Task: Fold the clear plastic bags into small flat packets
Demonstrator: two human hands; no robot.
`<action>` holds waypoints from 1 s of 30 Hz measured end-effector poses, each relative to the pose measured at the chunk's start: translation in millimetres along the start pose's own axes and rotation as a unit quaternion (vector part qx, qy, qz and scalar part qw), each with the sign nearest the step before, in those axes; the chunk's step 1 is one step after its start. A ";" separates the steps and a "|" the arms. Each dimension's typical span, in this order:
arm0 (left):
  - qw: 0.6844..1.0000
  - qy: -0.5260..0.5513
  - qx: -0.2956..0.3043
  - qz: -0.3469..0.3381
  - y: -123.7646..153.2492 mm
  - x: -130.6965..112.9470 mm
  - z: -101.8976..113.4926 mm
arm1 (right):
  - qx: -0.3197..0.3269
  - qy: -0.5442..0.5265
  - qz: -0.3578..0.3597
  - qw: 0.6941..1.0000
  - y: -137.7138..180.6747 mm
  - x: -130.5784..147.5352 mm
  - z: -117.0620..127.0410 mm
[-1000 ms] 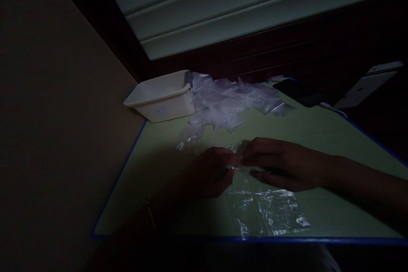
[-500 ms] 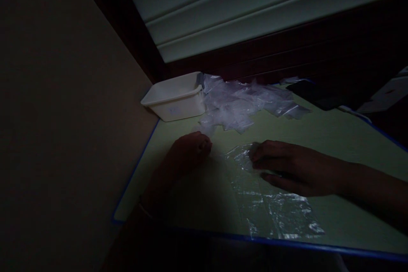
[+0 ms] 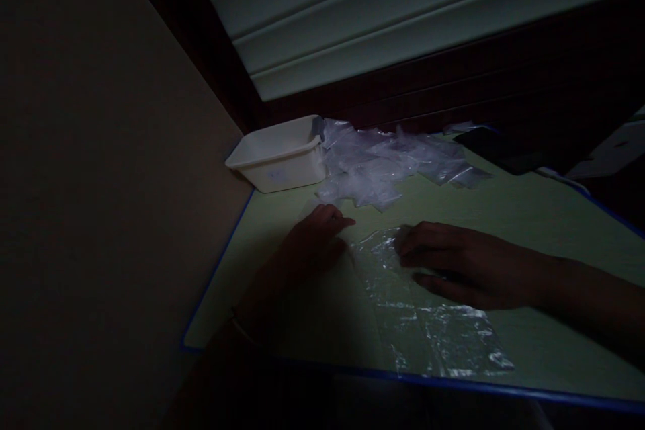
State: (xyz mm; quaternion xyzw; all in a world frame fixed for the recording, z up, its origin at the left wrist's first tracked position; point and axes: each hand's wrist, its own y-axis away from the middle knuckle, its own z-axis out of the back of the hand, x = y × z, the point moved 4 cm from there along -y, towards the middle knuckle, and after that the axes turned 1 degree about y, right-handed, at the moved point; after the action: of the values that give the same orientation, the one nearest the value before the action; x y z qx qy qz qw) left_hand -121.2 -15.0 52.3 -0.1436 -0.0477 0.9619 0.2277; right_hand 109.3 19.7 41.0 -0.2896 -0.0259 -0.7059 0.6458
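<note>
The scene is dim. A clear plastic bag (image 3: 428,329) lies flat on the green mat (image 3: 529,215), reaching to the near edge. My right hand (image 3: 453,262) rests palm down on the bag's far end, fingers stretched out and pressing it. My left hand (image 3: 315,242) lies on the mat just left of the bag, fingers extended toward a small clear bag (image 3: 322,205) that lies loose at the edge of the pile; whether it grips that bag is not clear. A heap of small clear plastic bags (image 3: 388,164) lies beyond both hands.
A white plastic bin (image 3: 277,158) stands at the mat's far left corner against the wall. A dark flat object (image 3: 491,144) and a white cable (image 3: 559,178) lie at the far right. The mat has a blue border (image 3: 453,383). A wall closes the left side.
My left hand left the flat bag, went up to the pile's edge, and now has its fingers stretched out there. My right hand stays pressed on the flat bag. The camera shifted left.
</note>
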 end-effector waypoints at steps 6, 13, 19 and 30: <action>0.996 0.003 -0.084 0.001 -2.2 2.8 -1.4 | 0.004 0.008 0.005 1.000 -0.6 0.8 -0.3; 0.994 0.066 -0.084 0.031 -1.9 3.4 -14.7 | 0.020 0.014 -0.006 1.000 -1.0 1.5 -0.1; 0.988 0.096 -0.098 0.072 -5.6 -0.8 -34.6 | 0.026 0.010 -0.009 1.000 -0.4 0.5 -1.2; 0.975 0.177 -0.101 0.085 -14.5 -5.9 -39.4 | 0.030 0.016 -0.010 0.999 -1.5 1.3 -0.2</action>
State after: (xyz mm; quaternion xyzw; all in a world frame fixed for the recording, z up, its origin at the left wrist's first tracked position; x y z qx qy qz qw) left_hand -98.3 -3.7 18.5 -0.3376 -0.0906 0.9273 0.1342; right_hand 107.8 18.7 42.0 -0.2584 -0.0392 -0.7160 0.6473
